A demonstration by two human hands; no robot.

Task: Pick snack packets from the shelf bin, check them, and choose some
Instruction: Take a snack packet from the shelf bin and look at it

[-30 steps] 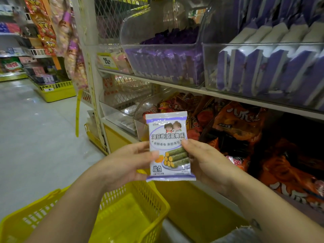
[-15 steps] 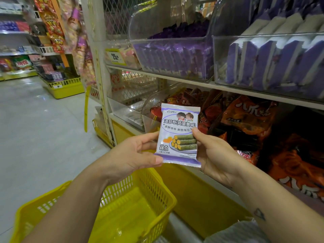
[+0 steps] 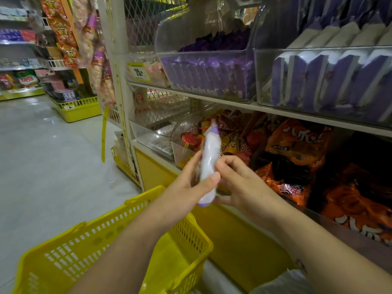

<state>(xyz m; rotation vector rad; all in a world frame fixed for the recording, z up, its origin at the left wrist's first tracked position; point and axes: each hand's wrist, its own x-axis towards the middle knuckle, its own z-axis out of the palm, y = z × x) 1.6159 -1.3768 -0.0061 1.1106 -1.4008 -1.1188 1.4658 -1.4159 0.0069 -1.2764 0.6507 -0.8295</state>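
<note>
1. The left hand (image 3: 186, 183) and the right hand (image 3: 239, 183) both hold one snack packet (image 3: 209, 158)
2. The packet is white and purple, turned edge-on and blurry, up in front of the shelf (image 3: 297, 112)
3. The left thumb presses its front; right fingers wrap its other side
4. A yellow basket (image 3: 131, 236) sits below the hands
5. Clear bins (image 3: 212, 62) above hold purple packets
</note>
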